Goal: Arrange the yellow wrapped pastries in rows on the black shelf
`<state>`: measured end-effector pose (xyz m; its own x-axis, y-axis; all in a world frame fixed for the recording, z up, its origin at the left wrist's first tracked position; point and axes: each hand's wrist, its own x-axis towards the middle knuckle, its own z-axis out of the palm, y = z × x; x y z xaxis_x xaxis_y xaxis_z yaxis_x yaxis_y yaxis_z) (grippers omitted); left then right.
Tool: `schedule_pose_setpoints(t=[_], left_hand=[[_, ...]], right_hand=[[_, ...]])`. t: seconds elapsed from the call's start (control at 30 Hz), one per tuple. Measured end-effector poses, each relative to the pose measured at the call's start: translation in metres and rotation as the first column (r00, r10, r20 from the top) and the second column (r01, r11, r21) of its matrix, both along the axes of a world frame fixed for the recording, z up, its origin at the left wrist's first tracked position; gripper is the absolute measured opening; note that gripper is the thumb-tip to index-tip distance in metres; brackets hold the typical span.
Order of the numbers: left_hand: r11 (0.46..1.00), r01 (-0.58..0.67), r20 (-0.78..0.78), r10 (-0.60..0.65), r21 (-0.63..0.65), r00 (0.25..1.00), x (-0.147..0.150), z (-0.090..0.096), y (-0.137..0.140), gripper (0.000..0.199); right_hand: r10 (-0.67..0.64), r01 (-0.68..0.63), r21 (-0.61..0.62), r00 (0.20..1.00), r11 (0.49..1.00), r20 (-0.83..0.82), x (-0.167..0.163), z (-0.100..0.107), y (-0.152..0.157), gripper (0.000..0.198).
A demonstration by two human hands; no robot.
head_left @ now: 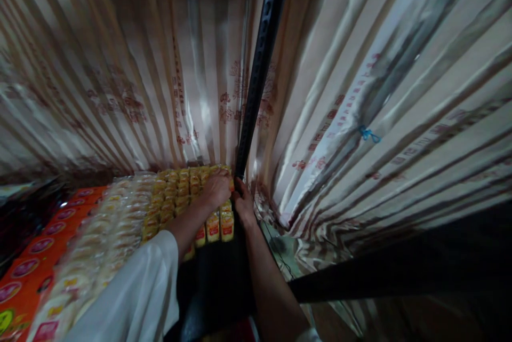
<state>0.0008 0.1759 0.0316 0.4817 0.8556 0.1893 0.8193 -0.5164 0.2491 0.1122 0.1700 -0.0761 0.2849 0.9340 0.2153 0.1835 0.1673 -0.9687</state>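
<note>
Small yellow-wrapped packets (173, 192) stand in close rows on a dark shelf (218, 278). My left hand (218, 188) is at the back right of these rows, its fingers bent over a packet near the corner. Just to its right, my right hand (244, 204) reaches along the outer side of the last row, by the black post. Its fingers are stretched forward, with the thumb towards the packets. Dim light and the left hand partly hide what lies between the two hands. Red labels show on the front packets (213, 226).
Rows of clear-wrapped pale packets (130, 198) stand left of the yellow ones, then orange packs (52, 235) with round pink labels. A black slotted post (262, 59) rises at the corner. Striped plastic sheeting (208, 64) hangs behind and right. A dark beam (360, 272) runs right.
</note>
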Motion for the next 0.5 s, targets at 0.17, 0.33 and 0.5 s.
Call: schedule_pose_setpoints(t=[0.17, 0.33, 0.5], left_hand=[[0.996, -0.079, 0.135, 0.072, 0.040, 0.988, -0.001, 0.004, -0.018, 0.039], [0.987, -0.157, 0.343, 0.156, -0.024, 0.926, 0.007, 0.020, -0.074, 0.035], [0.987, -0.103, 0.544, 0.153, -0.122, 0.825, 0.006, 0.020, -0.158, 0.037]], right_hand=[[-0.032, 0.032, -0.015, 0.999, 0.999, -0.028, 0.004, 0.009, -0.025, 0.053], [-0.020, 0.019, -0.008, 0.999, 1.000, -0.035, 0.005, 0.025, -0.059, 0.048], [-0.090, 0.094, 0.039, 0.990, 0.995, -0.107, -0.011, 0.052, -0.131, 0.040]])
